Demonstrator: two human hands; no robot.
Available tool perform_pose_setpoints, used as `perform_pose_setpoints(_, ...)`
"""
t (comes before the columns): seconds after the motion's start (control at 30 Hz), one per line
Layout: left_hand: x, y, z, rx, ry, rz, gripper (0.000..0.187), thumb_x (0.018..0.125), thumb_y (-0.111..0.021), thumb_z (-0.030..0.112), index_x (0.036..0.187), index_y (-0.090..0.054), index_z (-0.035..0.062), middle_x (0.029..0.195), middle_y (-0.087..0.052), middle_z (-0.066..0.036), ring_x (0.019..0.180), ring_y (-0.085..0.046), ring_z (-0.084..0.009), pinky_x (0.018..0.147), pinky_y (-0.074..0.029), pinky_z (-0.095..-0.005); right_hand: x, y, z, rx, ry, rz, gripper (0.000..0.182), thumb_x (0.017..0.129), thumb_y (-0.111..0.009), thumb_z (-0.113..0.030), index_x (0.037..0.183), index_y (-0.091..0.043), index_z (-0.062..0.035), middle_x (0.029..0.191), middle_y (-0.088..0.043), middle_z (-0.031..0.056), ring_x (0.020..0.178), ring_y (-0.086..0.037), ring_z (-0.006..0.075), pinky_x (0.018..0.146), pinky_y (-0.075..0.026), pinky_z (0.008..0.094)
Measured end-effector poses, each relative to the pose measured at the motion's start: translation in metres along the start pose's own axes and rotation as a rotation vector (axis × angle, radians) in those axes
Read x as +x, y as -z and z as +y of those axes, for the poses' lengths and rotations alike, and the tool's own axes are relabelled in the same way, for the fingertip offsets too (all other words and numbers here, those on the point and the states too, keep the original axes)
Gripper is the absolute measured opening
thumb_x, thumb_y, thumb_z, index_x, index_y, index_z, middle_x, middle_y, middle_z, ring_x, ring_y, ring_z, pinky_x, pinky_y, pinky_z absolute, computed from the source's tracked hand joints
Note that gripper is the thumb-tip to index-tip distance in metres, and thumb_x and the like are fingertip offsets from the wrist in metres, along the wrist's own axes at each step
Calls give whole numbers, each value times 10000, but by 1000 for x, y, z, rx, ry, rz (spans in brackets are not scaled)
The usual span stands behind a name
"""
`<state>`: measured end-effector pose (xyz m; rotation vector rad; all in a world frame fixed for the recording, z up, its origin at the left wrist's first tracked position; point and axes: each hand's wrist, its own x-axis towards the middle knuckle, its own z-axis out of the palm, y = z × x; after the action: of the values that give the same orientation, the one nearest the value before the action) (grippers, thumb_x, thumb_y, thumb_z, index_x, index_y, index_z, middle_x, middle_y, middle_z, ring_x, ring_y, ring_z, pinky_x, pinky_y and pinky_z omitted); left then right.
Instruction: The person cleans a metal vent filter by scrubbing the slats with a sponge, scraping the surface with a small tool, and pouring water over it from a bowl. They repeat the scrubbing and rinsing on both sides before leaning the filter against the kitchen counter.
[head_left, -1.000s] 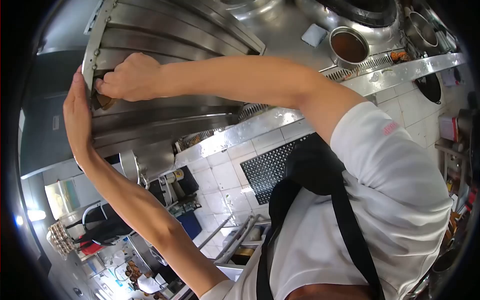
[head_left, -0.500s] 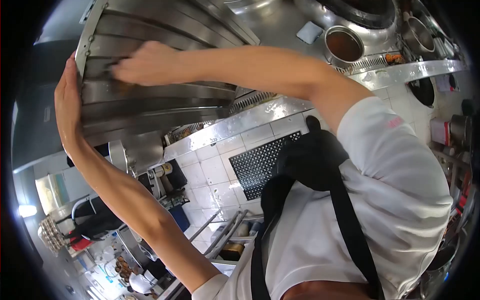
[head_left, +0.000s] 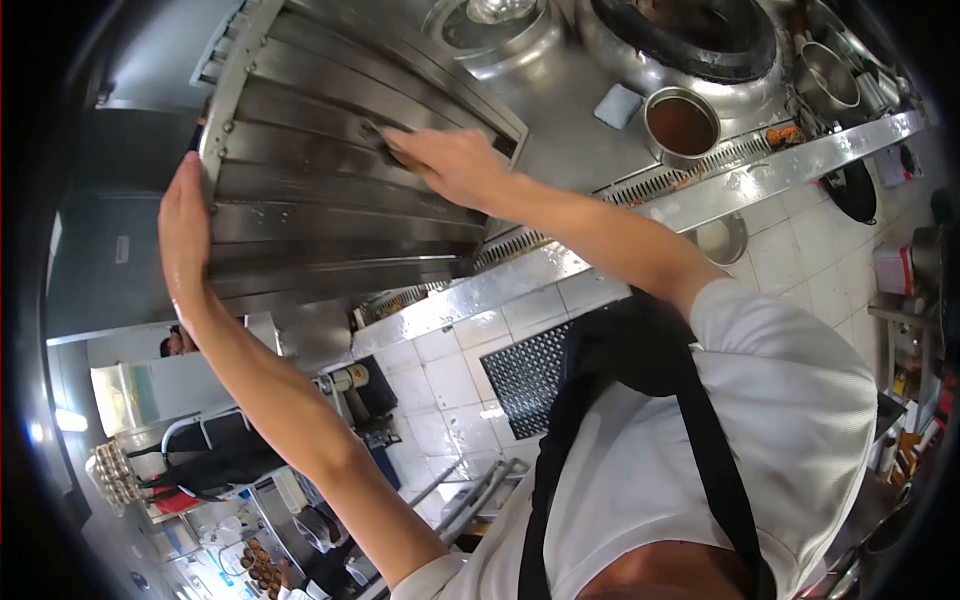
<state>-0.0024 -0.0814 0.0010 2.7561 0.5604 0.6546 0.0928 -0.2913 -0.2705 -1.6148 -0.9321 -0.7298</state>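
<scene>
Ridged metal panel (head_left: 320, 185), left hand (head_left: 185, 225) flat along its edge, right hand (head_left: 458, 166) tight around a tool (head_left: 402, 158)

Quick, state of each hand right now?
Left hand: open, extended against the edge of the ridged metal panel.
Right hand: closed, holding a small tool, exact kind unclear.

A metal pot (head_left: 684, 160) holds brown liquid (head_left: 682, 125), and a black mat (head_left: 523, 378) lies on the pale tiled floor (head_left: 437, 362).

Commercial kitchen: wok burner (head_left: 690, 62), steel counter (head_left: 562, 120), saucepot (head_left: 682, 126)
</scene>
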Motion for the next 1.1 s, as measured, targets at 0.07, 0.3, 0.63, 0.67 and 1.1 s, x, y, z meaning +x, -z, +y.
perform_pose_setpoints(0.07,9,-8,23,169,60,1,634,1032,-370,521,1345,-593,16,1349,-607,-224,1317,-519,-372,1095,-369,-395,63,-7,-17,-50,51,42,301,883,-596,-160,1182,-565,-162,854,-652,16,717,-689,250,536,-527,378)
perform_pose_setpoints(0.3,20,-29,66,326,84,55,682,1001,-268,633,1378,-597,170,1330,-620,-191,1296,-517,-419,1094,-376,-489,93,-61,0,-325,295,-5,413,880,-580,-187,1283,-538,-113,825,-628,8,701,-688,187,490,-517,338)
perform_pose_setpoints(0.63,36,-26,44,276,-52,41,680,1006,-292,621,1376,-594,136,1339,-608,-213,1290,-514,-436,1079,-385,-473,39,-72,36,-279,275,-192,446,946,-507,-192,1381,-513,-92,889,-670,94,724,-701,275,548,-547,411)
perform_pose_setpoints(0.67,37,-27,43,246,-34,39,678,1007,-297,618,1377,-593,133,1345,-604,-212,1300,-509,-429,1082,-384,-463,33,-56,38,-319,306,-307,448,945,-512,-193,1382,-512,-95,899,-672,92,745,-703,278,564,-551,416)
perform_pose_setpoints(1.1,38,-26,43,263,-11,35,719,986,-281,675,1388,-589,164,1384,-588,-184,1340,-478,-410,1108,-357,-463,48,-64,37,-343,394,-166,424,907,-546,-184,1318,-549,-78,861,-639,37,644,-682,208,437,-502,334)
